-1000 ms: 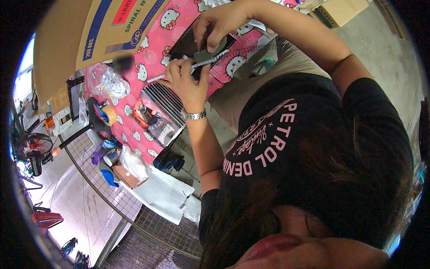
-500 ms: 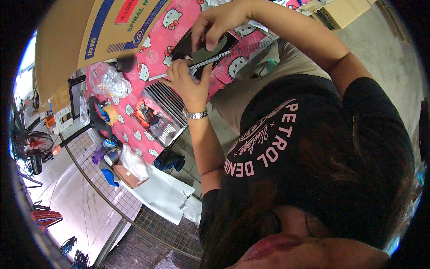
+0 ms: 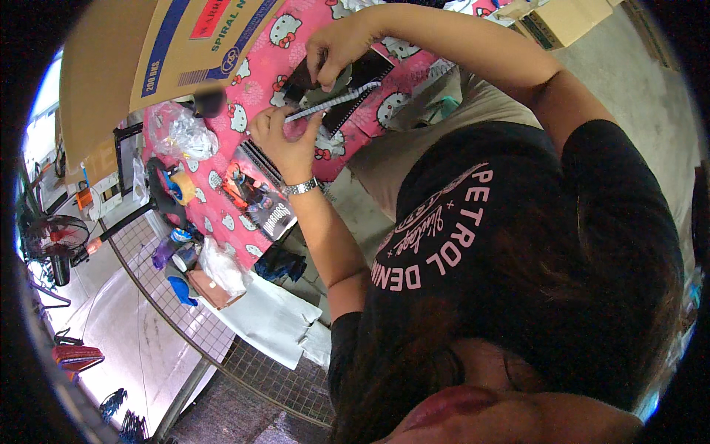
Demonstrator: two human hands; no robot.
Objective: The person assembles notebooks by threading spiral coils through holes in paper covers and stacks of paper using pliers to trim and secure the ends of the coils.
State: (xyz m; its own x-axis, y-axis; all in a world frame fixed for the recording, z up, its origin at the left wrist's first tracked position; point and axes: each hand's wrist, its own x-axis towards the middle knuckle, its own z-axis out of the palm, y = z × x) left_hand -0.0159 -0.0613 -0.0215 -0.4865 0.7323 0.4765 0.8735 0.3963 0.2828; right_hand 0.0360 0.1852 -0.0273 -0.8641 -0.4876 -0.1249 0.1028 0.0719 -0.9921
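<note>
My left hand (image 3: 287, 144), with a metal watch at its wrist, pinches the near-left end of a pale coiled binding strip (image 3: 336, 98) between thumb and fingers. The strip runs along the punched edge of a dark notebook (image 3: 367, 72) on the table. Over the notebook's far-left part, my right hand (image 3: 336, 52) has its fingers curled and pressed together on a dark, glossy sheet or cover (image 3: 301, 80). Exactly what lies under those fingertips is hidden. Beside my left wrist rests a stack of spiral notebooks (image 3: 259, 196) with a colourful picture cover.
A pink patterned cloth (image 3: 214, 181) covers the table. At the far left stands a large cardboard box (image 3: 177, 52). Clear crumpled plastic (image 3: 181, 133), a tape roll (image 3: 181, 189) and a white plastic bag (image 3: 222, 266) lie along the left side. Another carton (image 3: 566, 22) sits far right.
My left hand has shifted left and a little down, with the strip's end still in it. My right hand has moved slightly left, its fingers now more tightly curled.
</note>
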